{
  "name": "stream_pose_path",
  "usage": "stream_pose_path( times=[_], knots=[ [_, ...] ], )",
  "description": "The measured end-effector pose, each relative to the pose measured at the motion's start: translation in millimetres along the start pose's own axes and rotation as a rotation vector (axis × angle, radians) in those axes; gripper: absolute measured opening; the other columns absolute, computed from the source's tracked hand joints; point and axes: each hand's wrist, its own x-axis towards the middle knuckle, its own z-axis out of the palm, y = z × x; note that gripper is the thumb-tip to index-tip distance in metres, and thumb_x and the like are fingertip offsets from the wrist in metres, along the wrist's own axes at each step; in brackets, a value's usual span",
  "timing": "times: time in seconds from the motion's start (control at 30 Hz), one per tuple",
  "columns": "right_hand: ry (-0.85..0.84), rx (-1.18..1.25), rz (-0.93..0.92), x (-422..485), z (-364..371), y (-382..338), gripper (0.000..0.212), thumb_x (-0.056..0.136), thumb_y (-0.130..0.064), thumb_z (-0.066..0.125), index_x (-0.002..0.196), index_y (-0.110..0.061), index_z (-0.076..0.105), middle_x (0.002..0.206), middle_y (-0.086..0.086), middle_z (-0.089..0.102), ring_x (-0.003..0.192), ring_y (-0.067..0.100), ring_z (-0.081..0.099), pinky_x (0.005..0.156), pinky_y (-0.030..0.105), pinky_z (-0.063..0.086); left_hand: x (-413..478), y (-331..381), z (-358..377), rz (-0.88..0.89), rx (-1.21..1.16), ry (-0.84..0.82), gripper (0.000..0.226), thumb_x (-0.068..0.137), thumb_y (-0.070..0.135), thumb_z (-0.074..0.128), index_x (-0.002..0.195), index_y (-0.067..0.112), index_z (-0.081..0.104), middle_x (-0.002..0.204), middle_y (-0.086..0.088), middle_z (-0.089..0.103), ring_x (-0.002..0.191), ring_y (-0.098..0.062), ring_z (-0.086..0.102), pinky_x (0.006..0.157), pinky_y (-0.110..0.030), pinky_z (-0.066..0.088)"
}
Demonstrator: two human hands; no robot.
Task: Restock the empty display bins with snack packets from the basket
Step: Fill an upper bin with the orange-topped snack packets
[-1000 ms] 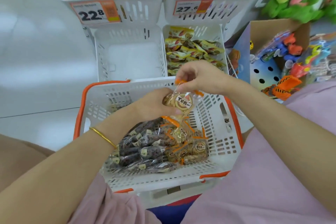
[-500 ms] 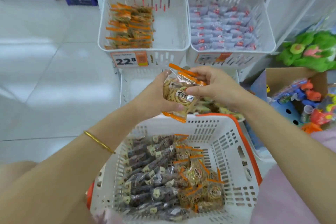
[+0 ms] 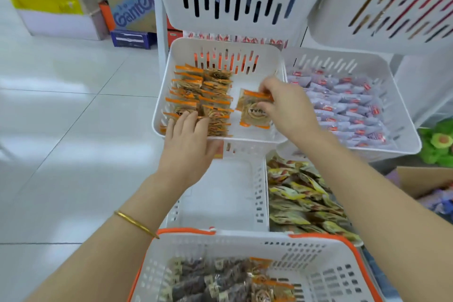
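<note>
The right hand (image 3: 291, 110) is pinching an orange-edged packet (image 3: 252, 111) between thumb and fingers, holding it low over the right half of the bin (image 3: 220, 44). The left hand (image 3: 188, 144) is reaching over the bin's near rim, its fingers lying straight and relaxed on the stack (image 3: 208, 95) of like packets filling the left half. The basket (image 3: 220, 240) is sitting nearest, carrying dark and orange packets (image 3: 220, 277). To the right, lilac packets (image 3: 343, 100) are filling a second bin (image 3: 404, 125); yellow packets (image 3: 301, 198) are lying lower down.
</note>
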Motion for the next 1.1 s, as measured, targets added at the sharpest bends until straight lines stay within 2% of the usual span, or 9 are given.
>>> stream_pose_path(
  times=[0.13, 0.27, 0.37, 0.47, 0.6, 0.77, 0.97, 1.03, 1.1],
  knots=[
    [-0.08, -0.155, -0.023, -8.2, 19.7, -2.0, 0.024, 0.088, -0.008, 0.056, 0.111, -0.013, 0.053, 0.096, 0.013, 0.063, 0.09, 0.034, 0.057, 0.067, 0.036, 0.044, -1.6, -2.2, 6.2, 0.035, 0.111, 0.006, 0.059, 0.091, 0.046, 0.04, 0.133, 0.006, 0.048, 0.145, -0.019, 0.039, 0.139, -0.033, 0.028, 0.114, -0.049, 0.015],
    [-0.274, -0.117, 0.011, -5.6, 35.4, -1.9, 0.025, 0.086, -0.004, 0.056, 0.109, -0.011, 0.063, 0.1, 0.012, 0.065, 0.095, 0.032, 0.058, 0.079, 0.038, 0.05, -4.5, -0.2, 5.3, 0.042, 0.16, -0.037, 0.07, 0.086, 0.052, 0.023, 0.132, 0.006, 0.05, 0.142, -0.018, 0.043, 0.137, -0.033, 0.032, 0.113, -0.052, 0.017],
    [-0.455, -0.009, 0.056, 1.0, 36.2, -6.3, 0.022, 0.09, -0.014, 0.057, 0.111, -0.011, 0.064, 0.108, 0.009, 0.064, 0.099, 0.025, 0.056, 0.08, 0.03, 0.045, -7.4, 3.8, 4.0, 0.051, 0.2, -0.035, 0.064, 0.088, 0.048, 0.027, 0.129, 0.007, 0.053, 0.138, -0.018, 0.049, 0.134, -0.033, 0.038, 0.111, -0.057, 0.018],
    [-0.695, 0.045, 0.087, 3.1, 26.4, -11.5, 0.03, 0.097, -0.015, 0.044, 0.122, -0.008, 0.059, 0.123, 0.011, 0.059, 0.112, 0.025, 0.053, 0.092, 0.032, 0.043, -9.3, 4.4, 6.4, 0.074, 0.233, -0.03, 0.06, 0.089, 0.047, 0.032, 0.129, 0.007, 0.054, 0.136, -0.019, 0.05, 0.133, -0.033, 0.04, 0.109, -0.059, 0.018],
    [-0.852, -0.018, 0.06, 3.6, 17.0, -14.9, 0.038, 0.101, -0.015, 0.03, 0.133, -0.007, 0.05, 0.139, 0.01, 0.048, 0.126, 0.024, 0.043, 0.102, 0.03, 0.034, -9.2, 2.8, 8.4, 0.088, 0.236, -0.029, 0.062, 0.088, 0.048, 0.031, 0.131, 0.007, 0.052, 0.138, -0.018, 0.048, 0.134, -0.034, 0.039, 0.11, -0.059, 0.017],
    [-0.705, 0.027, 0.054, -6.6, 4.7, -14.4, 0.042, 0.102, -0.015, 0.028, 0.143, -0.011, 0.037, 0.15, 0.006, 0.036, 0.137, 0.02, 0.032, 0.105, 0.024, 0.026, -12.5, 3.3, 1.6, 0.12, 0.171, 0.011, 0.065, 0.086, 0.047, 0.031, 0.132, 0.005, 0.049, 0.14, -0.02, 0.046, 0.136, -0.035, 0.035, 0.111, -0.056, 0.016],
    [-0.318, 0.411, 0.064, -86.6, -48.9, -10.7, 0.04, 0.095, -0.001, 0.037, 0.127, -0.017, 0.056, 0.128, -0.001, 0.058, 0.117, 0.008, 0.051, 0.096, 0.018, 0.037, -48.8, 25.1, -19.0, 0.31, 0.11, 0.08, 0.053, 0.084, 0.034, 0.043, 0.127, 0.004, 0.05, 0.142, -0.018, 0.042, 0.138, -0.033, 0.03, 0.113, -0.055, 0.02],
    [-0.334, 0.581, 0.122, -135.0, -54.3, -0.7, 0.041, 0.093, 0.003, 0.039, 0.119, -0.021, 0.06, 0.114, -0.004, 0.064, 0.104, 0.005, 0.06, 0.089, 0.018, 0.045, -72.3, 39.6, -18.7, 0.39, 0.094, 0.002, 0.049, 0.085, 0.031, 0.042, 0.125, 0.003, 0.051, 0.14, -0.019, 0.043, 0.137, -0.035, 0.031, 0.112, -0.052, 0.023],
    [-0.459, 0.659, 0.264, -182.5, -34.7, 19.0, 0.039, 0.093, 0.001, 0.039, 0.111, -0.026, 0.061, 0.106, -0.006, 0.066, 0.095, 0.008, 0.064, 0.08, 0.024, 0.051, -99.9, 55.0, -8.0, 0.426, 0.066, -0.133, 0.045, 0.087, 0.027, 0.047, 0.125, 0.003, 0.052, 0.142, -0.021, 0.041, 0.137, -0.036, 0.03, 0.11, -0.05, 0.024]
  ],
)
